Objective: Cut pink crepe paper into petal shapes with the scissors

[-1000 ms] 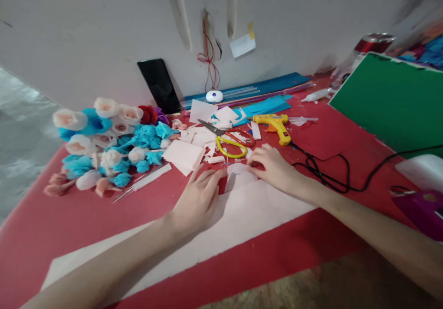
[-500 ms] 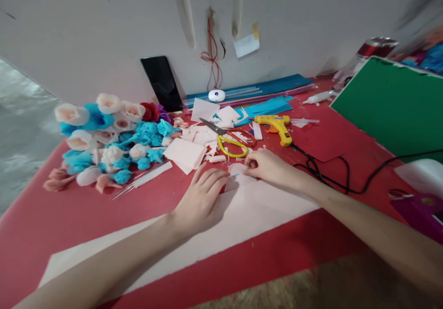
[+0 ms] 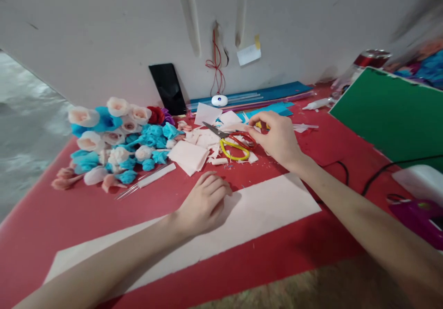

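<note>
A long pale pink paper strip [image 3: 270,203] lies slantwise across the red table. On its upper edge rests my left hand [image 3: 206,200], palm down, fingers loosely bent, with nothing visible in them. Farther forward, my right hand [image 3: 277,138] is closed in a pinch on a small pale paper piece [image 3: 232,127] that sticks out to the left above the scraps. Just below it are scissors [image 3: 235,150] with one yellow and one red handle. The yellow glue gun [image 3: 265,125] is mostly hidden behind my right hand. A folded pale paper stack [image 3: 189,156] lies beyond my left hand.
Crepe paper flowers [image 3: 117,147] are heaped at the left. A black phone [image 3: 168,87] leans on the wall beside blue paper [image 3: 294,89]. A green board [image 3: 387,120] stands at the right, with a black cord [image 3: 380,170] and a purple object [image 3: 415,219] near it.
My right hand has moved up and away from the strip, carrying the small pale paper piece towards the scraps. My left hand has stayed on the strip and no longer touches that piece.
</note>
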A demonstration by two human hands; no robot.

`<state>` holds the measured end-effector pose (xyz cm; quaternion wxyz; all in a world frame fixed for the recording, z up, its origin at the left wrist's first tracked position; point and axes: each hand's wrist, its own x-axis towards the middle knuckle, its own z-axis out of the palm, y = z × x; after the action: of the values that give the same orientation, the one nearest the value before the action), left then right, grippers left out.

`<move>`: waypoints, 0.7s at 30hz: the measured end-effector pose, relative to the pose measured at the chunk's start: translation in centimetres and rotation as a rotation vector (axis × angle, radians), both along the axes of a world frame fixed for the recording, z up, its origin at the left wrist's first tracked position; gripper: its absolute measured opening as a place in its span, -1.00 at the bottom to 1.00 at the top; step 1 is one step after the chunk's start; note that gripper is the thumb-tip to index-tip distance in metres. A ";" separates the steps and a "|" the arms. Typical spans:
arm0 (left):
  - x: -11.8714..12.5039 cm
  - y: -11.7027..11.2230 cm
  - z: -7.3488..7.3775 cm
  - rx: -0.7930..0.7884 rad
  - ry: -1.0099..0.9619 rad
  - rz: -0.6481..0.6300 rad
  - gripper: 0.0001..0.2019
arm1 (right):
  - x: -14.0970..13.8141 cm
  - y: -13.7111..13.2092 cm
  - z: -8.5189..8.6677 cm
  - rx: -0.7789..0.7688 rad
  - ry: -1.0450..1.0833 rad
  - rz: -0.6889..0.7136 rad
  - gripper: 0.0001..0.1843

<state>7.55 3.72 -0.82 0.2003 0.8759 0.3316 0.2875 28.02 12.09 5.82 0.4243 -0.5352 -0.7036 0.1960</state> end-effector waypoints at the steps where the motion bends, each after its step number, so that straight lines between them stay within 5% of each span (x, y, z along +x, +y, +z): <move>1: 0.0 0.2 0.2 -0.033 -0.029 0.046 -0.82 | 0.0 -0.6 0.0 -0.020 0.070 0.029 -0.90; 5: -0.2 1.1 1.3 -0.215 -0.192 0.251 -0.81 | -0.3 -3.3 -1.0 -0.218 0.314 0.185 -0.78; 11: -0.4 2.0 1.9 -0.437 -0.323 0.340 -0.70 | -0.9 -6.1 -2.7 -0.451 0.488 0.280 -0.72; 21: -0.5 2.1 1.1 -0.561 -0.361 0.400 -0.75 | -0.5 -6.9 -4.4 -0.496 0.444 0.272 -0.76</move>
<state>7.01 5.82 0.31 0.4270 0.6406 0.5210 0.3686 27.52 5.16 1.44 0.3942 -0.4675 -0.5902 0.5270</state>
